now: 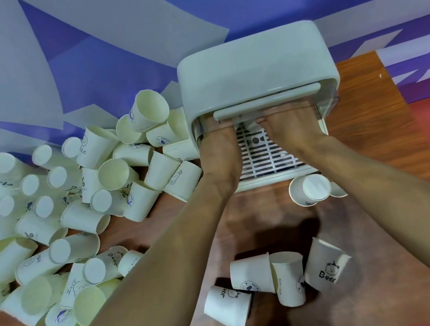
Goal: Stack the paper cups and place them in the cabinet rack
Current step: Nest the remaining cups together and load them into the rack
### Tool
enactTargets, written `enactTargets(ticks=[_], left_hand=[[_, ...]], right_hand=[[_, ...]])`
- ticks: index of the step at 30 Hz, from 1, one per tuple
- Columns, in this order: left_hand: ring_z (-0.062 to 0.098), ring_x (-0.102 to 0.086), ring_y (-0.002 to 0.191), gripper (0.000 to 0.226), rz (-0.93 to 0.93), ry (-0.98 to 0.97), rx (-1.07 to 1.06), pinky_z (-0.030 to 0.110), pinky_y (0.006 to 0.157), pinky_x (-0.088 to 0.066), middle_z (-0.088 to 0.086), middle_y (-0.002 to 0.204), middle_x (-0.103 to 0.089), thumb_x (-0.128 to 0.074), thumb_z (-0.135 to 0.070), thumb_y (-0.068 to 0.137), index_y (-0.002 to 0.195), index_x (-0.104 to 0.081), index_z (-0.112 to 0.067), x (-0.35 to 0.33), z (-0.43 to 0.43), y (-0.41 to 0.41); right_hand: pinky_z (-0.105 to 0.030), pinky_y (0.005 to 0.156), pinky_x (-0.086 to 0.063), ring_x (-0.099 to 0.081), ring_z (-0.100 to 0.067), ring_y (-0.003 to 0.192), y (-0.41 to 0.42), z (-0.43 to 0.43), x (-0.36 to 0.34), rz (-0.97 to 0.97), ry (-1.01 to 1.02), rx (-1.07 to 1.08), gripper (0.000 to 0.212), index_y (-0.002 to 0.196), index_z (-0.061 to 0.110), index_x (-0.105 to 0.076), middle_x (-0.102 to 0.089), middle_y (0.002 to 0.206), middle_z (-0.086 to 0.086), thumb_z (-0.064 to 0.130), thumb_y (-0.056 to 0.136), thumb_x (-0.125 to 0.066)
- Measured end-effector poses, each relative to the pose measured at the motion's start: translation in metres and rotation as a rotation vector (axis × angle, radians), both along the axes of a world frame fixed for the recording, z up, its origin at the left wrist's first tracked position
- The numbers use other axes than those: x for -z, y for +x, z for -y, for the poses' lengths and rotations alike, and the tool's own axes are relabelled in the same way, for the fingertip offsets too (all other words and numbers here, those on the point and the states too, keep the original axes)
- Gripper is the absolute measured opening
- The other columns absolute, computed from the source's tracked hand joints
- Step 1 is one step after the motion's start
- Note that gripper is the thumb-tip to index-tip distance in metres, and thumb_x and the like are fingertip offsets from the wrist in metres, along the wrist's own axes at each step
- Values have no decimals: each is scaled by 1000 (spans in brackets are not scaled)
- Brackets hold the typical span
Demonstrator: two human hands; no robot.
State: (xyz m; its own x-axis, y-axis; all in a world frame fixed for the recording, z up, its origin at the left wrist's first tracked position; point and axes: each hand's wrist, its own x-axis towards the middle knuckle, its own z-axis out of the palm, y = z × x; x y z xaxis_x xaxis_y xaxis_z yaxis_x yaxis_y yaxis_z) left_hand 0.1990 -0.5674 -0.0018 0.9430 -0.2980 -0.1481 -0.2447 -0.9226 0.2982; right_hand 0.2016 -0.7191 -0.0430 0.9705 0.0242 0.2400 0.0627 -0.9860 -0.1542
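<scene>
"Two hands are reaching into the cabinet rack (251,70) in the head view. Are they holding anything?"

"I cannot tell. The flap (266,102) is hiding the fingers of the left hand (217,138) and the right hand (282,123). Something pale is showing between them, but it is too hidden to name."

"Where are the paper cups (116,173) lying?"

"A big pile (78,216) is lying well out to the left of the left hand. Four loose cups (251,271) are lying back behind both hands, near the elbows. One cup (311,188) is lying just beside the right forearm."

"What could be going wrong?"

"I am thinking the flap could be dropping on the knuckles. A stack could be tipping over on the grid floor (263,162) between the wrists when the hands are letting go. An arm pulling back could be bumping that one cup along the table (257,225)."
</scene>
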Motion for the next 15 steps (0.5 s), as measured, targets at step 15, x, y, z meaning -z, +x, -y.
enactTargets(ticks=[15], left_hand=[[40,-60,88,59,163,-164,-66,37,63,-49,24,123,-52,-51,13,78,135,-48,-2,15,-12,-1]], right_hand=[[-36,74,-51,-65,-31,87,-3,-1,-12,-90,52,-9,11,91,14,-71,-73,91,-6,14,85,-62]])
